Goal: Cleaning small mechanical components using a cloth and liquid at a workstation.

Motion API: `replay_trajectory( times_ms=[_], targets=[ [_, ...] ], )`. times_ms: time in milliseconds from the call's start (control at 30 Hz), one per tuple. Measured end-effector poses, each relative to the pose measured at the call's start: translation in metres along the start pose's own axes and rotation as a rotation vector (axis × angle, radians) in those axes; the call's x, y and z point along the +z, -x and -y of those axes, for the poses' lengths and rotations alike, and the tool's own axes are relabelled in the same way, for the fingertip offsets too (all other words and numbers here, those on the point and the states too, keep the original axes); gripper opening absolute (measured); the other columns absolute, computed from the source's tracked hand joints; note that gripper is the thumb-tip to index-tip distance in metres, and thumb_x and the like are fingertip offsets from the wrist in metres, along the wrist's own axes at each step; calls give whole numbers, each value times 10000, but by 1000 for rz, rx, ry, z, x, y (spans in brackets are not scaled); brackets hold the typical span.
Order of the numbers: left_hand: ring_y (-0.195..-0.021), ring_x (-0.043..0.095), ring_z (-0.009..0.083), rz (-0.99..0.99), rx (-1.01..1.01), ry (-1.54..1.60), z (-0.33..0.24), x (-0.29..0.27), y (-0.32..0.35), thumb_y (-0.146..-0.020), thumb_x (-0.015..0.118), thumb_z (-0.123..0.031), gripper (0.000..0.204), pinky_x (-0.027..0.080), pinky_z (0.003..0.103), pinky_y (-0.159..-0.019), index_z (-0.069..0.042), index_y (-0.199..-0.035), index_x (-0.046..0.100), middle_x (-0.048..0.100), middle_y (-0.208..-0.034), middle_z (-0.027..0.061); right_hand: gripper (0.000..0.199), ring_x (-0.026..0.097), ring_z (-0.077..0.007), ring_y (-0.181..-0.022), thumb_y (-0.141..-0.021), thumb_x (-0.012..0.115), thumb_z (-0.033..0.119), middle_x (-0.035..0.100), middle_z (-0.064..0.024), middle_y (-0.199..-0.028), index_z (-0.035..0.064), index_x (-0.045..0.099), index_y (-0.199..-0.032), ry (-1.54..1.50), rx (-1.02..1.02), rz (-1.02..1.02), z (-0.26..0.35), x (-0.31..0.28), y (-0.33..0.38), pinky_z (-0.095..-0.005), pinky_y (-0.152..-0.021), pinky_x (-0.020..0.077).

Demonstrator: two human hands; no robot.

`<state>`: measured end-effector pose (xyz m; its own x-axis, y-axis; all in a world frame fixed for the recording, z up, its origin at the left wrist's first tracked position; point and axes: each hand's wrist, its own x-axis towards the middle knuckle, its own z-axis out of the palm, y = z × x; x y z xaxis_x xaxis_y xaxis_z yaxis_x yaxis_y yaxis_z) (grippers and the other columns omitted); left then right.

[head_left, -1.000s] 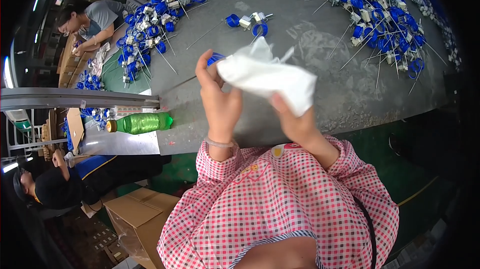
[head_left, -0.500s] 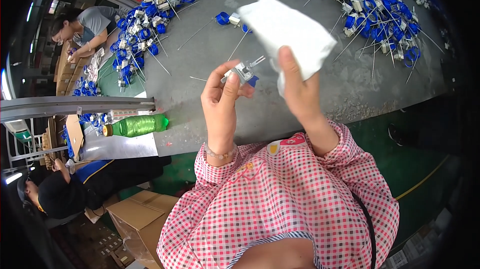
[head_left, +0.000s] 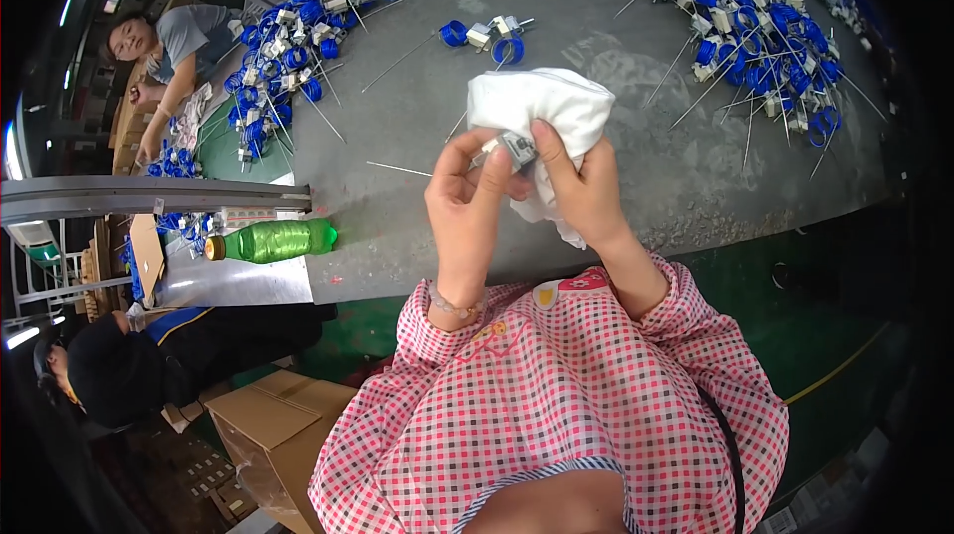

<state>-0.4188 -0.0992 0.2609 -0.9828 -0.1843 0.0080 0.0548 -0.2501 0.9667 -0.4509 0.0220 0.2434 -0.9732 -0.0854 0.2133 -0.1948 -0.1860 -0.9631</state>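
On the left of the grey table [head_left: 397, 246], a green bottle [head_left: 273, 242] of see-through plastic is laid on its side, with its yellowish cap turned to the left; whether liquid is contained in it cannot be told. Below the table edge, a brown cardboard carton [head_left: 298, 450] is seen, with clear plastic film at its left side; its inside is hidden. Farther up, a heap of components [head_left: 295, 59] with blue coils, pale blocks and thin metal rods is spread. By the left hand [head_left: 465, 204], one small boxy component [head_left: 517, 148] is gripped between thumb and fingers, above the table. A grey metallic face with dark marks is shown, and the rest is covered by the fingers and the cloth. This white cloth [head_left: 542, 100], folded and wrinkled, is pinched by the right hand [head_left: 588, 191], its thumb being placed just beside the component. At the far right, a larger pile of similar components [head_left: 740, 32] is gathered.
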Motion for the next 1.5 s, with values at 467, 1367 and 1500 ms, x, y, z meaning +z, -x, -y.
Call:
replay_trajectory(
  times_ms=[467, 1367, 1500],
  targets=[
    [-744, 577, 96, -190, 319, -299, 18, -21, -57, -850, 565, -48, 250, 470, 209, -644, 32, -1076, 498, 580, -911, 72, 399, 559, -266, -1015, -905, 492, 213, 530, -169, -1157, -37, 431, -1209, -488, -32, -818, -13, -176, -16, -379, -865, 468],
    [-848, 546, 385, 667, 591, -1014, 133, 194, -170, -705, 560, -104, 305, 455, 441, -711, -39, -997, 501, 556, -910, 199, 582, 457, -338, -1156, -863, 419, 366, 452, -185, -1273, -14, 350, -1298, -1060, -169, -671, -80, -252, 19, -458, -986, 352],
    [-832, 553, 387, 605, 365, -1091, 126, 133, -156, -709, 530, -88, 280, 462, 429, -724, -33, -984, 526, 571, -924, 201, 574, 467, -337, -1144, -862, 426, 361, 460, -182, -1265, -14, 359, -1291, -1038, -150, -672, -83, -260, 25, -453, -980, 361]
  ],
)
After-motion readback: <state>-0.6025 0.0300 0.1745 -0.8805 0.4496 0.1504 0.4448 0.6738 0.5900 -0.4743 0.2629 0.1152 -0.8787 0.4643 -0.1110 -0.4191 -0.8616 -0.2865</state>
